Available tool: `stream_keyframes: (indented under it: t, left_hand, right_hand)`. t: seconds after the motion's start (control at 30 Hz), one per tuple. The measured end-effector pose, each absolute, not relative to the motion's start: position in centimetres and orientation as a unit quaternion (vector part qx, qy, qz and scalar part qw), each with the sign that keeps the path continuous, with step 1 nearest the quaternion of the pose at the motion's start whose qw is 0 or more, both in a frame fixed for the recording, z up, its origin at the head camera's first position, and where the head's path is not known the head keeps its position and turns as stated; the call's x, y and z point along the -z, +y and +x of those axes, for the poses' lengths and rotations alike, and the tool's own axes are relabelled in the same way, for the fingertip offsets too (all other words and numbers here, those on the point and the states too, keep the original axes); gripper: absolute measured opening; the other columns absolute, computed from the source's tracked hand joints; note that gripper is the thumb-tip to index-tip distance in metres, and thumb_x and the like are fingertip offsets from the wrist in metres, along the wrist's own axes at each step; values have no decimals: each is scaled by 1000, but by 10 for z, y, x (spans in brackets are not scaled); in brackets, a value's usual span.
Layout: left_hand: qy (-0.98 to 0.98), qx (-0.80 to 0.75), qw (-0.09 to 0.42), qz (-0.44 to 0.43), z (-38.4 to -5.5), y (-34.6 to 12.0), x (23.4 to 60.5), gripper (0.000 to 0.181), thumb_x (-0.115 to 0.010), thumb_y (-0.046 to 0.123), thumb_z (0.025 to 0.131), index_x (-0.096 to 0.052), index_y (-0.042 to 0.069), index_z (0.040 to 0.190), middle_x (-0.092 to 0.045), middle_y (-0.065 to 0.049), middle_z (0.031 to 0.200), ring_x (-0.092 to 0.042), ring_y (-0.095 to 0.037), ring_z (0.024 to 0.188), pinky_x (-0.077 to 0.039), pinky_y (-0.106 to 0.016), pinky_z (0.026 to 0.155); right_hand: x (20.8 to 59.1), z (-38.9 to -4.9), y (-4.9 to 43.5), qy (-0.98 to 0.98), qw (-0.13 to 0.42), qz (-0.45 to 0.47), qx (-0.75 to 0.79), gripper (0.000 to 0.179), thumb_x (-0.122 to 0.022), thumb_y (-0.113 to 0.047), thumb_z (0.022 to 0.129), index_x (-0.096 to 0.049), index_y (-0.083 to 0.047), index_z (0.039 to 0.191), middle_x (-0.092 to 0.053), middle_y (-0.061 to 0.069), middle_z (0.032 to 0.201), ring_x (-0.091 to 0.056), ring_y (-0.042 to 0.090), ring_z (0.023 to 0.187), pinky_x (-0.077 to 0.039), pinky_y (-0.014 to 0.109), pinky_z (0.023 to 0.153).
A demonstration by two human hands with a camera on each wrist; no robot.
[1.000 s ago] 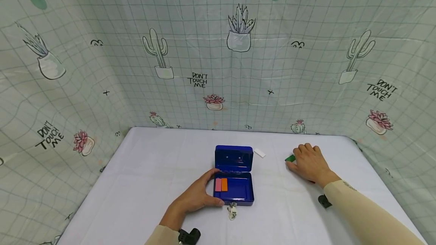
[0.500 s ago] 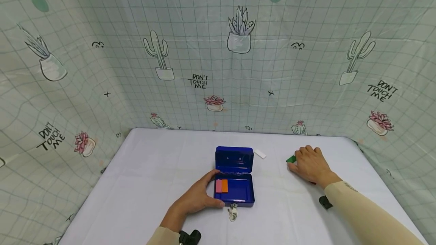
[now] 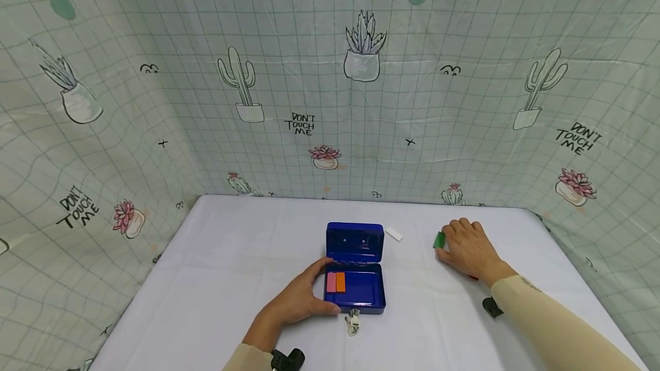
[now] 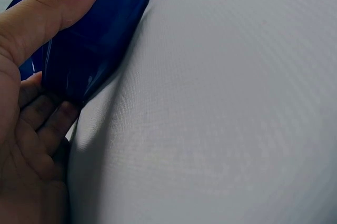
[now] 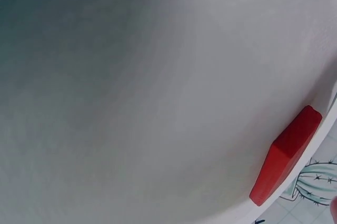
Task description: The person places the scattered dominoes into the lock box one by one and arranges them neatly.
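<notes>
A blue metal cash box (image 3: 371,291) stands with its lid (image 3: 354,242) raised. Inside, at its left end, lie a pink block (image 3: 331,281) and an orange block (image 3: 340,281) side by side. My left hand (image 3: 296,296) grips the box's left end, thumb at the front corner and fingers toward the back; the left wrist view shows the thumb on the blue wall (image 4: 100,34). To the right, my right hand (image 3: 470,248) pinches a green block (image 3: 439,240) at the table, fingertips partly hidden. A red block (image 5: 287,153) lies on the cloth, mostly hidden under that hand in the head view.
A white block (image 3: 394,234) lies just right of the raised lid. Keys (image 3: 353,323) hang from the lock at the box's front. The white-clothed table (image 3: 247,233) meets a cactus-printed curtain (image 3: 289,85) at the back and sides.
The green block has turned in my right hand, its long side now pointing more away from me. More of the red block's edge shows under the palm. My left hand stays on the box.
</notes>
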State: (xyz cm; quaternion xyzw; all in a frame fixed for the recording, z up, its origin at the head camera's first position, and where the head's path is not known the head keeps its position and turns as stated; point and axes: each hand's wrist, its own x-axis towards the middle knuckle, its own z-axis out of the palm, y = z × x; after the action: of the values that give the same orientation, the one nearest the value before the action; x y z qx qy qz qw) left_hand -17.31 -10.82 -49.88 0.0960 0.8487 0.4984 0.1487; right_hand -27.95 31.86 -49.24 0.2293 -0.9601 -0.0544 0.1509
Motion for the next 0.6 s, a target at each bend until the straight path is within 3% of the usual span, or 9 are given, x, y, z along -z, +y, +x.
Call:
stream_keyframes:
  t: [0.6]
  left_hand:
    - [850, -497, 148, 94, -174, -108, 499, 110, -98, 39, 72, -38, 20, 163, -38, -12, 169, -34, -41, 155, -22, -71, 125]
  right_hand:
    - [480, -274, 310, -934, 208, 283, 72, 45, -80, -39, 85, -67, -2, 107, -63, 10, 99, -51, 30, 92, -42, 46, 81]
